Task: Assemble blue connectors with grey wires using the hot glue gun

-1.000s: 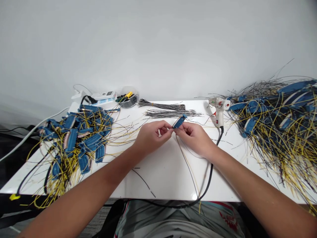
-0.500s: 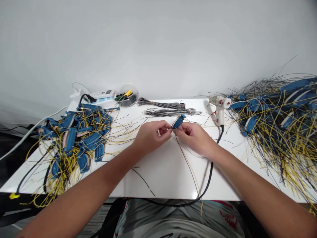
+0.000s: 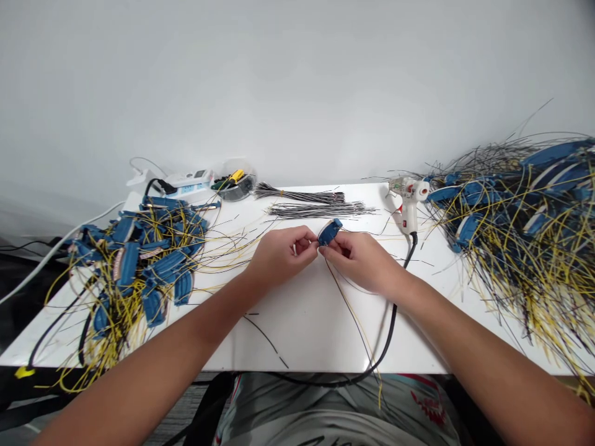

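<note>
White counter point(image 3: 302, 334) set against plain pale wall point(image 3: 297, 87). Blue piece point(image 3: 330, 231) held above counter's middle, pinched in fingers of right hand point(image 3: 365, 257); thin wires point(image 3: 344, 297) hung below. Fingers of left hand point(image 3: 283, 257) closed together at its lower left corner; whether piece or wire is gripped cannot be told. Glue gun point(image 3: 409, 204) placed beyond right hand, its markings too small to be read. Dark wire bundles point(image 3: 307, 197) laid behind hands. Blue pieces with yellow and black wires heaped at both sides. Red print point(image 3: 428, 407) seen on grey clothing, illegible.
</note>
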A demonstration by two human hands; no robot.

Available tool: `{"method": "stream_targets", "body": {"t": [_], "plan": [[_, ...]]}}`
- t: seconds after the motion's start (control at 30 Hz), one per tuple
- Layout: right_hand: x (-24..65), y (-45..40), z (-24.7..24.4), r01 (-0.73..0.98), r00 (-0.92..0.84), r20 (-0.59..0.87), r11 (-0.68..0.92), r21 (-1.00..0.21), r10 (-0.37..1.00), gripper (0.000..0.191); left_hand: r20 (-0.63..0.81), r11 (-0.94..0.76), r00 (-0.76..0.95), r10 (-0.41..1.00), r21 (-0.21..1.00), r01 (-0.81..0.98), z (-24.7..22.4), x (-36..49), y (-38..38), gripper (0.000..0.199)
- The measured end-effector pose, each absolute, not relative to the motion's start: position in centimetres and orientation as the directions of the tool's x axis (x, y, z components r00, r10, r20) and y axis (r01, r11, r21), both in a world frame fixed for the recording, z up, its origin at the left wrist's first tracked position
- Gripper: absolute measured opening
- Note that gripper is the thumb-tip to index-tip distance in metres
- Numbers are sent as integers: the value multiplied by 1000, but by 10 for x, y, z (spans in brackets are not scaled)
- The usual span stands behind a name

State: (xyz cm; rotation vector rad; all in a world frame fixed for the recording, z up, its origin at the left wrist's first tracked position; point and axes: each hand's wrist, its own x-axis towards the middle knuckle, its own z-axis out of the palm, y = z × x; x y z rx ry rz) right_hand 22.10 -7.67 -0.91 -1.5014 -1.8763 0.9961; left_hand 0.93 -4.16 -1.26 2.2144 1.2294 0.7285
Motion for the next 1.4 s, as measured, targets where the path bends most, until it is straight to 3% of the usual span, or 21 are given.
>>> {"method": "stream_targets", "body": {"t": [0.53,1.4], "plan": [[221,-78,-8,679,-260,-48,147,-719,964,41,167,-486,492,854,592,643,-14,10,-42,12],[221,-77,-9,620,-265,-39,139,-772,963,43,172,-479,480,860,592,647,-13,9,-42,14]]}}
